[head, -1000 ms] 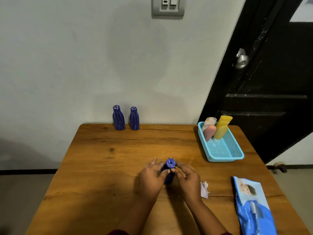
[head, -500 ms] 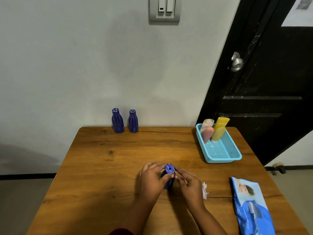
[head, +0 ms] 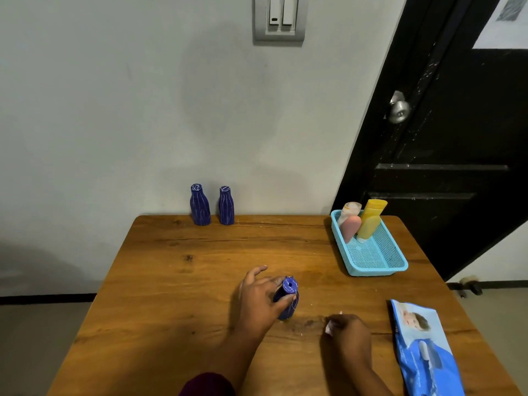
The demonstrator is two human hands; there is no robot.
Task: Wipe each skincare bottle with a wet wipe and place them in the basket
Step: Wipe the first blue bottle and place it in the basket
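My left hand (head: 258, 300) grips a dark blue bottle (head: 288, 295) standing upright near the middle of the wooden table (head: 177, 281). My right hand (head: 350, 330) rests on the table to its right and pinches a small white wet wipe (head: 329, 328), mostly hidden under the fingers. Two more blue bottles (head: 200, 205) (head: 226, 206) stand at the table's far edge by the wall. The light blue basket (head: 377, 265) at the far right holds a pink bottle (head: 351, 225) and a yellow bottle (head: 370, 220), both leaning on its back wall.
A blue pack of wet wipes (head: 423, 352) lies at the near right of the table. A black door (head: 457, 138) stands just behind the basket. The grey wall runs along the table's far edge.
My right hand has left the blue bottle and moved right and down onto the table with the wipe. My left hand keeps its hold on the bottle.
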